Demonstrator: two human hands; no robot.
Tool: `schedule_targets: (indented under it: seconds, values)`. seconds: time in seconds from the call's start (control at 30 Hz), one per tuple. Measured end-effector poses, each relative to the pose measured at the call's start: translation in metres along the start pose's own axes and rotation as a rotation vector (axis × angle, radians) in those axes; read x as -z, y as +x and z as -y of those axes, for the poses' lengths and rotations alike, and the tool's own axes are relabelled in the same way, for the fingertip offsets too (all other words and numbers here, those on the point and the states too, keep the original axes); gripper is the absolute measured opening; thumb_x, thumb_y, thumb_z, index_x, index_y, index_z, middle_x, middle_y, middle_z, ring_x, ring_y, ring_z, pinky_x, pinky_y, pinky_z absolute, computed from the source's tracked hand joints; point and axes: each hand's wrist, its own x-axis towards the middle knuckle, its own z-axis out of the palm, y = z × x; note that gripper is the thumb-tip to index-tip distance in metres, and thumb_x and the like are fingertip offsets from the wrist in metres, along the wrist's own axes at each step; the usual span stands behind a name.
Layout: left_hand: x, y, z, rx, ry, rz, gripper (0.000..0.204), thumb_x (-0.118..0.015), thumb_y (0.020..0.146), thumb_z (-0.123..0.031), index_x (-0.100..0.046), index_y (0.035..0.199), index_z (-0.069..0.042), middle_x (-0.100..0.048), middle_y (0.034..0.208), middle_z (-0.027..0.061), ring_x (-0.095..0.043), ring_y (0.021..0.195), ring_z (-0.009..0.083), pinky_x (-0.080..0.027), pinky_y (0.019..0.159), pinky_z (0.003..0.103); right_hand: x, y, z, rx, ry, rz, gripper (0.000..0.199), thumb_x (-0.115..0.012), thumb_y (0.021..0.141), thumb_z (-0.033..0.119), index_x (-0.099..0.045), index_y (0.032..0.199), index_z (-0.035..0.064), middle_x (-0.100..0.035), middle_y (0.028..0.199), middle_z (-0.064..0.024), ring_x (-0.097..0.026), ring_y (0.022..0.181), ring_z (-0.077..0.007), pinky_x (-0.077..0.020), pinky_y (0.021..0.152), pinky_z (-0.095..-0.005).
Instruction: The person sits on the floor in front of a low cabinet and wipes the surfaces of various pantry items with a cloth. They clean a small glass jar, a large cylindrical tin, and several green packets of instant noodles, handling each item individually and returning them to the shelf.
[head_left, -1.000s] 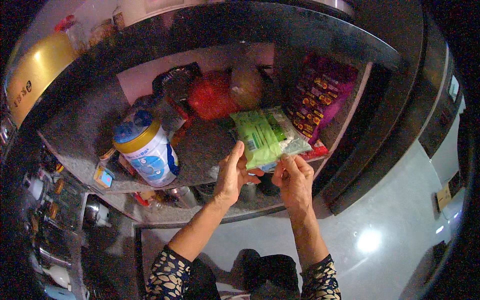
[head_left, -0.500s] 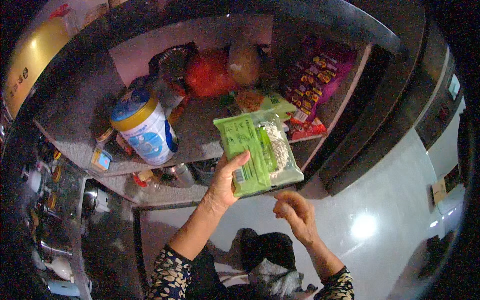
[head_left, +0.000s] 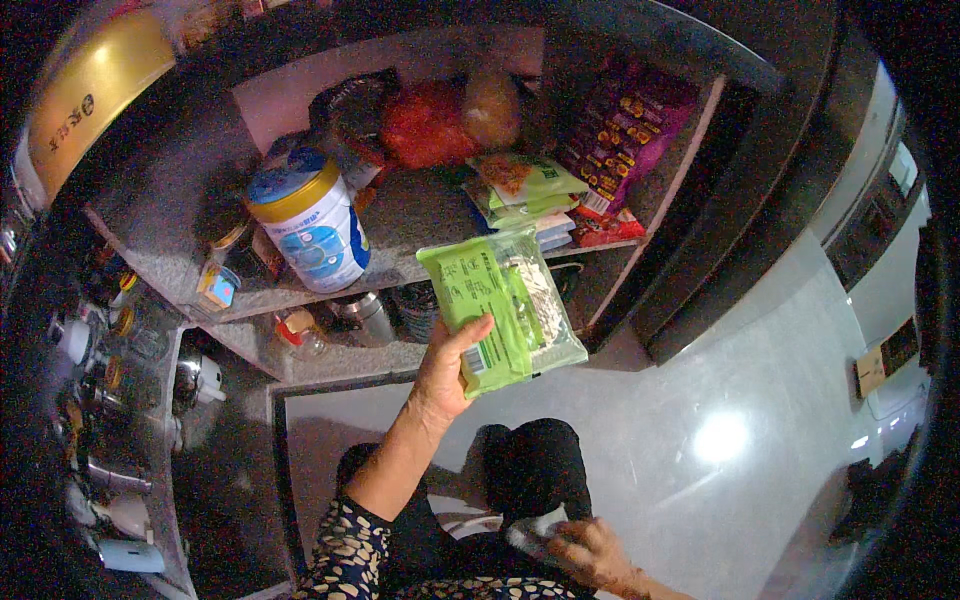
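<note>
My left hand (head_left: 452, 365) grips a green and clear plastic food packet (head_left: 490, 310) by its lower left edge, thumb on top. Small white pieces show through the clear side; their kind is hard to tell. The packet is in front of the open shelf. Down by my lap, my right hand (head_left: 598, 556) is slightly blurred, its fingers closed on a crumpled grey cloth (head_left: 533, 530). Behind the held packet, another green food packet (head_left: 525, 187) lies on the shelf.
A blue and white can with a gold rim (head_left: 310, 225) stands on the shelf's left. Further back are a red bag (head_left: 428, 125) and a purple packet (head_left: 630, 135). Below stand a steel canister (head_left: 365, 318) and a glass jar (head_left: 305, 332). More kitchenware crowds the far left.
My right hand has dropped from beside the packet to the grey cloth on my lap and closed on it. The left hand still holds the packet, slightly lower.
</note>
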Motion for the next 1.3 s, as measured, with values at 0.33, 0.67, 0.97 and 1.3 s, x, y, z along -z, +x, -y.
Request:
schedule_targets:
  seconds: [0.33,0.67,0.97,1.3]
  values:
    - [0.0,-0.038,0.011,-0.058,0.249,-0.004,0.053,-0.061,0.075,-0.002,-0.041,0.124,-0.006,-0.055,0.113,0.0094,-0.057,0.101,0.021,-0.05,0.083,0.035,0.046,0.148,0.066,0.294,-0.075,-0.839,0.045,-0.072,0.061,0.003,-0.06,0.104,0.0051,-0.056,0.091,-0.015,-0.055,0.083,-0.029,-0.0467,0.071,-0.0355]
    - [0.027,-0.042,0.018,-0.113,0.221,0.005,0.065,-0.056,0.069,0.004,-0.038,0.13,-0.01,-0.053,0.118,0.0053,-0.053,0.107,0.0205,-0.046,0.091,0.035,0.02,0.234,0.059,0.247,-0.221,-0.854,0.033,-0.058,0.065,-0.002,-0.053,0.098,-0.0007,-0.055,0.103,-0.0167,-0.051,0.092,-0.0347,-0.04,0.08,-0.0423]
    - [0.03,-0.038,0.012,-0.141,0.228,0.063,0.062,-0.061,0.07,0.003,-0.04,0.128,-0.009,-0.054,0.116,0.0057,-0.054,0.104,0.0186,-0.044,0.092,0.033,0.036,0.276,0.023,0.111,-0.089,-0.816,0.041,-0.059,0.072,0.008,-0.053,0.113,0.0063,-0.058,0.091,-0.0127,-0.051,0.085,-0.0333,-0.0424,0.077,-0.0411]
    - [0.043,-0.036,0.0,-0.107,0.223,-0.043,0.071,-0.058,0.065,0.0,-0.037,0.132,-0.01,-0.052,0.12,0.0045,-0.052,0.108,0.0213,-0.044,0.092,0.034,0.013,0.233,0.055,0.467,-0.299,-0.429,0.061,-0.066,0.064,0.019,-0.049,0.121,0.0069,-0.044,0.116,-0.0196,-0.043,0.101,-0.0383,-0.0391,0.087,-0.0473]
